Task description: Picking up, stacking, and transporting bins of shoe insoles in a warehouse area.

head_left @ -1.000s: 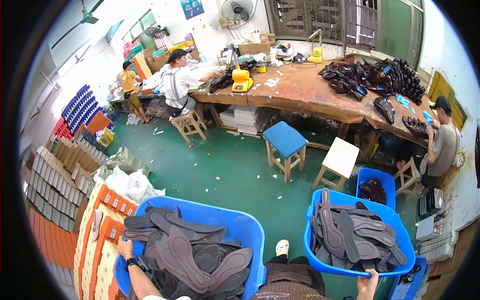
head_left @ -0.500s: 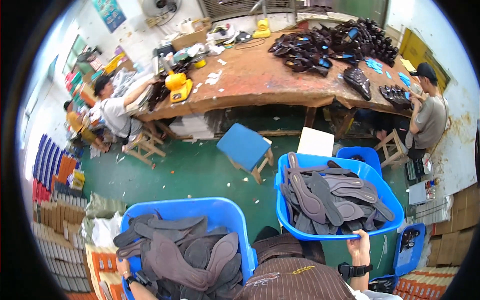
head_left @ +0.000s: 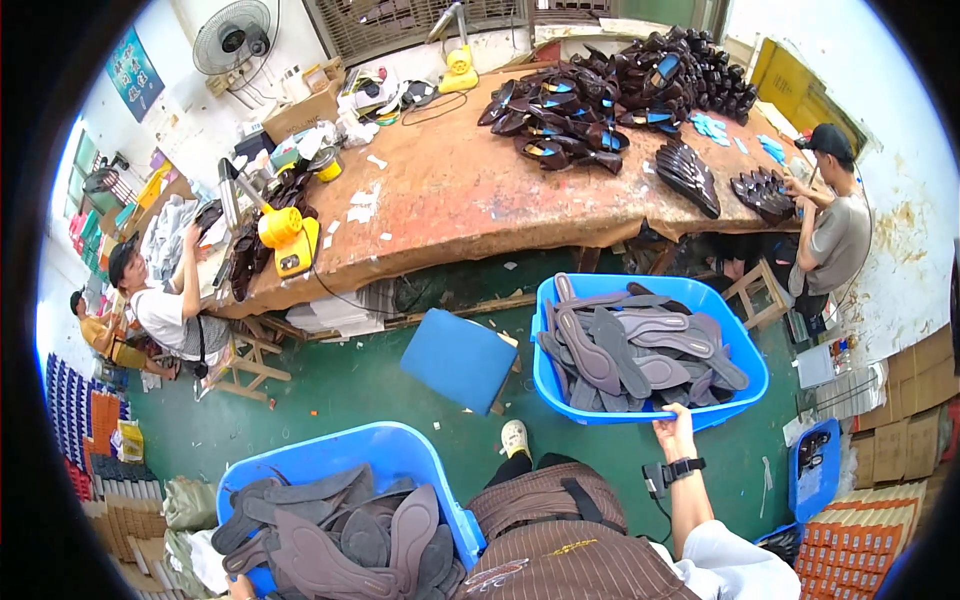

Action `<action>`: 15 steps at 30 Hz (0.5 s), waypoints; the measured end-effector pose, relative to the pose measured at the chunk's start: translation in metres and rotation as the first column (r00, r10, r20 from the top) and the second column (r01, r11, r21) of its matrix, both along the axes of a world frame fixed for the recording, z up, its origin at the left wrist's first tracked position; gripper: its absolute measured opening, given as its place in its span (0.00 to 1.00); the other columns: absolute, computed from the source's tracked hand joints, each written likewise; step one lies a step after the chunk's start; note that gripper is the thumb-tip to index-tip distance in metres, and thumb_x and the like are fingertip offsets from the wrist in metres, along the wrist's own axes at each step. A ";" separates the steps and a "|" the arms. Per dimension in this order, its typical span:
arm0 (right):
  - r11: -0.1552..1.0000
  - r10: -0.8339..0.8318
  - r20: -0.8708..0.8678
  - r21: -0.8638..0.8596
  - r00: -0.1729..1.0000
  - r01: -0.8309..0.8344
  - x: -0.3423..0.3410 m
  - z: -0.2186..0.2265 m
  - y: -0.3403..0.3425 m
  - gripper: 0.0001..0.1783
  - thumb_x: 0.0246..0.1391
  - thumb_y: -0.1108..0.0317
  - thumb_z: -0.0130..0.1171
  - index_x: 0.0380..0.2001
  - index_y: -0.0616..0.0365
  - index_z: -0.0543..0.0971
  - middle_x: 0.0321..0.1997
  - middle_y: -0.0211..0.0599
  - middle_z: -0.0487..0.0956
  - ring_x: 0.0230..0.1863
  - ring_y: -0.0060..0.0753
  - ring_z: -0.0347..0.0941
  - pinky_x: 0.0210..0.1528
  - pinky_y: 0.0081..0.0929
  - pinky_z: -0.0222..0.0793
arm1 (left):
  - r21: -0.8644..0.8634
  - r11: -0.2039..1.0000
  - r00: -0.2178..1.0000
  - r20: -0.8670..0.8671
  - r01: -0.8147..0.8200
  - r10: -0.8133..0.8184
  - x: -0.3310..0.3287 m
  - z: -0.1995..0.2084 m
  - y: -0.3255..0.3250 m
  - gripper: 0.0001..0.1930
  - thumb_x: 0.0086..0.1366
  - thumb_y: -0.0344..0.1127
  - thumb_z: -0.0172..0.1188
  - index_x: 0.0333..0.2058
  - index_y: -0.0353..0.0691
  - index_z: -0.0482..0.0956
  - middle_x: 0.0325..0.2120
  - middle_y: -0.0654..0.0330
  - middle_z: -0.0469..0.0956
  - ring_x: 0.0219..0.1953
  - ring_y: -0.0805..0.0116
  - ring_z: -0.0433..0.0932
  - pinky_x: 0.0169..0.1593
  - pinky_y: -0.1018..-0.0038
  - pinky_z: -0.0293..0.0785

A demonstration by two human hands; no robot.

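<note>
My right hand (head_left: 676,432) is closed on the near rim of a blue plastic tub (head_left: 748,395), the arm stretched forward. Grey-brown shoe insoles (head_left: 620,352) lie heaped in that tub. At the lower edge, my left hand (head_left: 240,588), only partly in view, grips the side of a second blue tub (head_left: 452,490) at my left. More insoles (head_left: 325,550) of the same kind fill it, lying flat and overlapping.
A blue-topped stool (head_left: 460,360) stands ahead on the green floor. Behind it, a long worktable (head_left: 420,190) carries heaped dark shoes (head_left: 560,115) and a yellow lamp base (head_left: 292,240). One person (head_left: 170,305) works at left, another (head_left: 840,230) at right. Boxes (head_left: 865,530) stack at right.
The view has shifted. The right tub now covers the white stool top and the small blue bin behind it. My foot has come into view between the tubs. The left-hand worker's arm is raised.
</note>
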State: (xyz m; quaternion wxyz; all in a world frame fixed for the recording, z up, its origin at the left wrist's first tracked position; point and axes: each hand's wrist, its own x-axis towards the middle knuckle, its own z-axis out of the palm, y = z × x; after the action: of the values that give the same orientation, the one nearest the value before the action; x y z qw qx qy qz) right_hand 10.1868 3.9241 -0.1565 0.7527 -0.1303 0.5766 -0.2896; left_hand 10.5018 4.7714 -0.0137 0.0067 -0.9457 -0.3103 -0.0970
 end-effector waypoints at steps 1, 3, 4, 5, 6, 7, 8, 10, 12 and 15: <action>0.999 -0.041 0.025 0.034 0.999 0.040 0.010 -0.016 -0.004 0.10 0.34 0.75 0.58 0.18 0.52 0.67 0.19 0.29 0.69 0.22 0.30 0.67 0.29 0.27 0.68 | -0.015 1.000 1.000 0.003 0.010 -0.010 0.017 -0.001 -0.006 0.33 0.47 0.40 0.49 0.57 0.40 0.66 0.30 0.46 0.79 0.31 0.52 0.78 0.38 0.62 0.71; 0.989 -0.079 0.007 0.126 0.997 0.077 0.025 -0.042 0.000 0.10 0.33 0.76 0.58 0.18 0.53 0.67 0.19 0.30 0.69 0.23 0.31 0.67 0.29 0.28 0.68 | -0.037 0.999 1.000 0.002 0.026 -0.026 0.043 -0.001 -0.009 0.33 0.47 0.40 0.49 0.56 0.40 0.65 0.29 0.46 0.79 0.30 0.52 0.77 0.38 0.62 0.71; 0.981 -0.081 0.039 0.179 0.996 0.073 0.031 -0.054 0.005 0.09 0.33 0.76 0.58 0.18 0.54 0.67 0.20 0.31 0.70 0.23 0.32 0.66 0.29 0.28 0.68 | -0.049 0.998 0.999 0.003 0.035 -0.035 0.055 -0.003 -0.009 0.33 0.47 0.40 0.49 0.56 0.39 0.65 0.29 0.46 0.79 0.30 0.52 0.77 0.37 0.62 0.71; 0.971 -0.120 0.047 0.215 0.992 0.107 0.033 -0.065 0.013 0.09 0.32 0.77 0.57 0.20 0.55 0.68 0.22 0.32 0.71 0.26 0.33 0.67 0.33 0.29 0.67 | -0.060 0.997 0.999 0.003 0.045 -0.045 0.068 -0.005 -0.009 0.33 0.48 0.40 0.49 0.56 0.39 0.65 0.29 0.46 0.79 0.30 0.52 0.77 0.37 0.62 0.71; 0.960 -0.115 0.022 0.259 0.993 0.105 0.039 -0.071 0.019 0.09 0.32 0.77 0.57 0.21 0.56 0.69 0.23 0.32 0.71 0.28 0.33 0.66 0.36 0.30 0.66 | -0.071 0.996 0.999 0.008 0.052 -0.052 0.081 -0.005 -0.008 0.33 0.48 0.40 0.49 0.56 0.39 0.65 0.29 0.46 0.79 0.30 0.53 0.77 0.37 0.62 0.71; 0.947 -0.109 -0.003 0.302 0.994 0.105 0.043 -0.073 0.025 0.10 0.32 0.78 0.57 0.22 0.56 0.69 0.25 0.33 0.72 0.30 0.34 0.66 0.38 0.31 0.65 | -0.081 0.995 0.998 0.012 0.060 -0.059 0.095 -0.006 -0.008 0.33 0.48 0.40 0.49 0.56 0.38 0.65 0.29 0.46 0.79 0.29 0.53 0.77 0.37 0.62 0.71; 0.931 -0.124 -0.001 0.346 0.992 0.117 0.045 -0.081 0.029 0.12 0.32 0.79 0.56 0.24 0.57 0.69 0.28 0.33 0.72 0.32 0.35 0.65 0.41 0.32 0.63 | -0.092 0.993 0.998 0.016 0.069 -0.068 0.107 -0.008 -0.008 0.33 0.48 0.40 0.49 0.56 0.38 0.65 0.28 0.46 0.79 0.29 0.53 0.77 0.36 0.62 0.71; 0.907 -0.191 -0.022 0.379 0.981 0.185 0.045 -0.098 0.034 0.13 0.31 0.81 0.54 0.25 0.56 0.67 0.28 0.33 0.70 0.32 0.36 0.64 0.38 0.34 0.62 | -0.125 0.987 0.995 0.016 0.099 -0.098 0.137 -0.015 -0.023 0.33 0.48 0.40 0.49 0.56 0.38 0.65 0.28 0.46 0.78 0.29 0.53 0.77 0.36 0.62 0.71; 0.892 -0.216 -0.046 0.397 0.975 0.217 0.036 -0.119 0.036 0.14 0.30 0.81 0.53 0.25 0.55 0.66 0.27 0.32 0.68 0.31 0.35 0.64 0.38 0.37 0.61 | -0.148 0.981 0.992 0.010 0.127 -0.127 0.159 -0.020 -0.029 0.33 0.48 0.40 0.49 0.56 0.37 0.65 0.28 0.46 0.78 0.28 0.54 0.77 0.35 0.62 0.71; 0.873 -0.278 -0.138 0.377 0.951 0.310 0.025 -0.128 0.041 0.14 0.30 0.81 0.53 0.26 0.54 0.66 0.27 0.32 0.68 0.31 0.36 0.64 0.38 0.37 0.62 | -0.169 0.974 0.988 -0.004 0.154 -0.157 0.180 -0.024 -0.023 0.33 0.48 0.40 0.48 0.56 0.36 0.65 0.27 0.46 0.78 0.27 0.54 0.76 0.34 0.63 0.71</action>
State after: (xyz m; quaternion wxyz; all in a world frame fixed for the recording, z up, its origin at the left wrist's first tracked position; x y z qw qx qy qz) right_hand 10.2118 3.9647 -0.2842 0.6871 0.1016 0.6656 -0.2731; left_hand 10.6821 4.7481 -0.0377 -0.0779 -0.9650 -0.2425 -0.0626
